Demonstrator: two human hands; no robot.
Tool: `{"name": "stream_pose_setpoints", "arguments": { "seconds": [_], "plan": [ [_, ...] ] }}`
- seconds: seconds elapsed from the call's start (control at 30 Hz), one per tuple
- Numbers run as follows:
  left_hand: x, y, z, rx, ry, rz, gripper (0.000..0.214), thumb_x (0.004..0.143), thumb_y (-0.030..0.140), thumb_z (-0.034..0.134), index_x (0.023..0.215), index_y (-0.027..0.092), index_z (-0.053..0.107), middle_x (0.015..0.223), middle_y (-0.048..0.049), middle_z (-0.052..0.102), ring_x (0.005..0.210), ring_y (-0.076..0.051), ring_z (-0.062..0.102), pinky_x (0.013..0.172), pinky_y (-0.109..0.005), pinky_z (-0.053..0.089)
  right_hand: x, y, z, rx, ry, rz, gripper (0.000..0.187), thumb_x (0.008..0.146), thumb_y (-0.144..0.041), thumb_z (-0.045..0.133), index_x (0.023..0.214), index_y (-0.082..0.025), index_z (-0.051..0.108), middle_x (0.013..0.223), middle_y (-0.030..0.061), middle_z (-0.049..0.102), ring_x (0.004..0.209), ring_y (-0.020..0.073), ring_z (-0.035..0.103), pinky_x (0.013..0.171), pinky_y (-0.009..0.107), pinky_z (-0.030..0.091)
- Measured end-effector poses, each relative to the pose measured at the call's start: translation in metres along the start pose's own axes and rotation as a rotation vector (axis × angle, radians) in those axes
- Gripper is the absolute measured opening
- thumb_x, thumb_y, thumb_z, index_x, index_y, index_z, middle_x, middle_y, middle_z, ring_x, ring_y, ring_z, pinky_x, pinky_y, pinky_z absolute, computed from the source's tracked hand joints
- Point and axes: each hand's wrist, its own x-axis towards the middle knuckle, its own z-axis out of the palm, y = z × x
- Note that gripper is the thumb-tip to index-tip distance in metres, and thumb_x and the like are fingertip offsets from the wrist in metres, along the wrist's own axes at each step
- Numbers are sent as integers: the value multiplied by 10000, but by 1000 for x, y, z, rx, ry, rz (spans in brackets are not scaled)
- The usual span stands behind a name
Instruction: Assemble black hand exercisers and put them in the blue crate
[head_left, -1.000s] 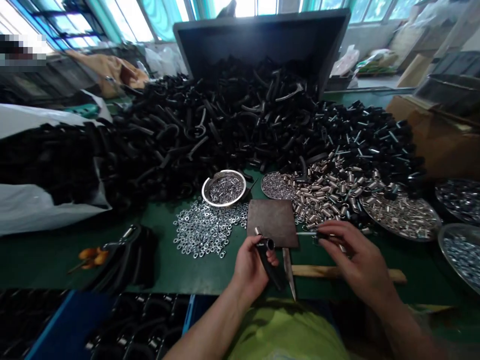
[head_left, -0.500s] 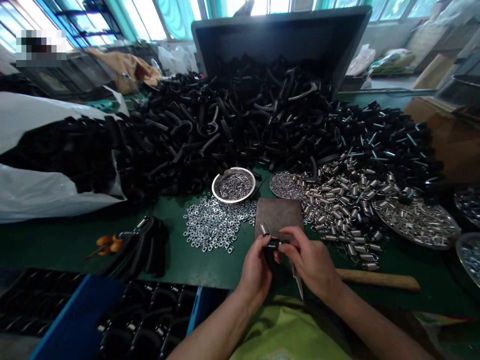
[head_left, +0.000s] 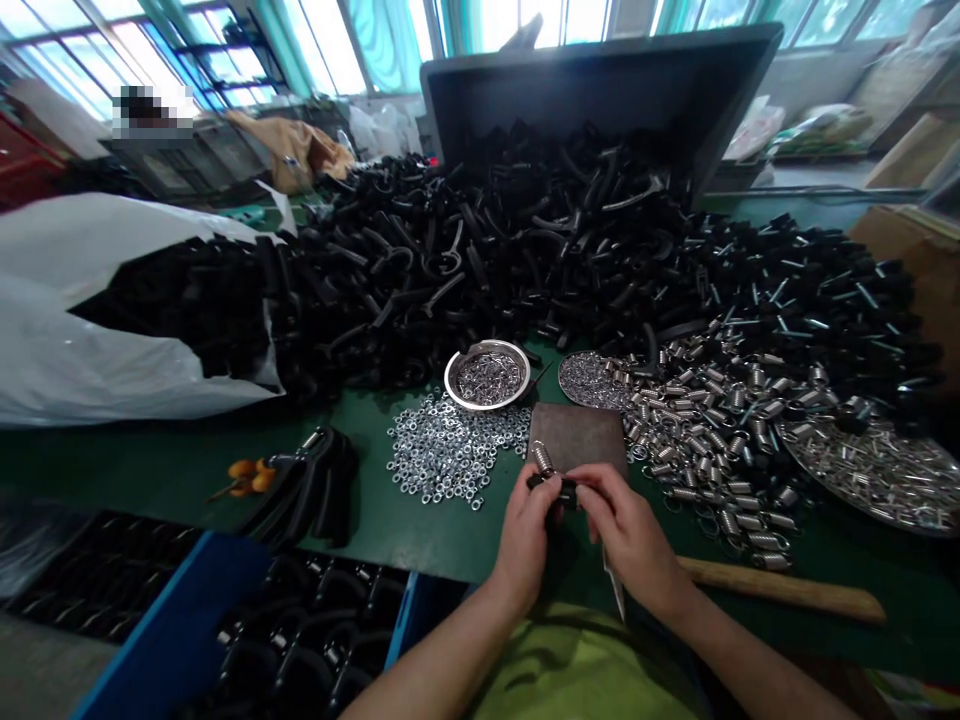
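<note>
My left hand (head_left: 526, 535) is closed round a black curved handle part (head_left: 553, 494) with a small metal spring (head_left: 541, 458) sticking up from its top end. My right hand (head_left: 628, 535) meets it from the right, fingers pinched on a small black and silver pin piece at the handle's top. Both hands hover over the near edge of a dark square metal plate (head_left: 581, 438) lying on the green table (head_left: 187, 465).
A huge pile of black curved handles (head_left: 480, 250) spills from a tipped grey bin (head_left: 600, 90). Loose nuts (head_left: 450, 455), a metal bowl (head_left: 487, 375), springs (head_left: 712, 440) and trays of parts (head_left: 877, 470) lie around. A wooden-handled tool (head_left: 780, 588) lies right; blue crates (head_left: 195, 640) sit lower left.
My right hand came in from the right with a pin piece and joined the left hand at the handle's top. The view shifted slightly left and up.
</note>
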Motion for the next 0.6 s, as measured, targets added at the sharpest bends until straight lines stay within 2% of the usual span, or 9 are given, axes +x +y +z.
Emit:
{"name": "stream_pose_setpoints", "arguments": {
  "seconds": [0.07,0.13,0.2,0.27,0.37,0.43,0.47,0.53,0.6],
  "plan": [
    [1,1,1,123,81,76,185,795,311,588,935,198,548,859,-13,572,783,-149,514,721,-242,387,5,2,7,361,20,248,215,861,-415,483,940,-218,520,647,-35,518,473,99,491,413,217,408],
    [2,1,2,218,193,170,230,754,294,649,938,212,539,896,-23,574,841,-164,523,771,-256,381,10,4,14,663,68,403,260,811,-450,553,916,-222,488,629,-57,490,453,78,463,365,176,355],
    [5,-1,2,317,221,265,319,674,255,727,942,219,557,947,-38,573,916,-190,517,816,-270,367,14,7,18,811,104,501,298,762,-451,611,888,-223,467,618,-63,502,434,66,452,341,151,316],
    [10,-4,-1,402,167,327,477,566,215,799,986,227,573,1011,-54,567,990,-227,496,849,-285,350,19,13,16,807,68,569,315,753,-472,609,863,-223,451,551,-79,491,356,54,395,307,144,259],
    [23,-8,-9,522,58,290,590,515,261,825,1041,230,561,967,-66,573,922,-258,507,816,-317,355,33,25,0,512,-180,569,343,810,-555,473,848,-215,453,457,-74,500,296,81,395,297,167,258],
    [33,-9,-16,708,-8,273,530,579,354,782,1038,219,554,923,-76,577,861,-261,514,804,-348,362,52,29,-14,130,-363,448,359,849,-545,394,800,-200,483,434,-51,526,305,103,437,321,189,287],
    [37,-10,-18,833,-39,282,513,600,388,762,1032,210,551,917,-83,577,854,-266,515,806,-366,369,65,28,-20,-81,-402,344,348,864,-506,387,765,-194,506,446,-39,544,332,106,462,349,198,310],
    [45,-10,-20,1081,-107,328,508,605,413,746,1017,189,550,930,-92,575,874,-280,516,812,-396,388,96,21,-25,-488,-349,81,299,880,-395,411,737,-187,573,545,-11,608,459,111,533,454,218,377],
    [49,-9,-18,1275,-176,391,526,587,416,751,1009,174,551,974,-93,570,923,-291,507,833,-420,402,130,10,-17,-792,-246,-152,222,870,-311,459,827,-197,644,758,23,676,705,142,590,625,248,426]
  ]
}}
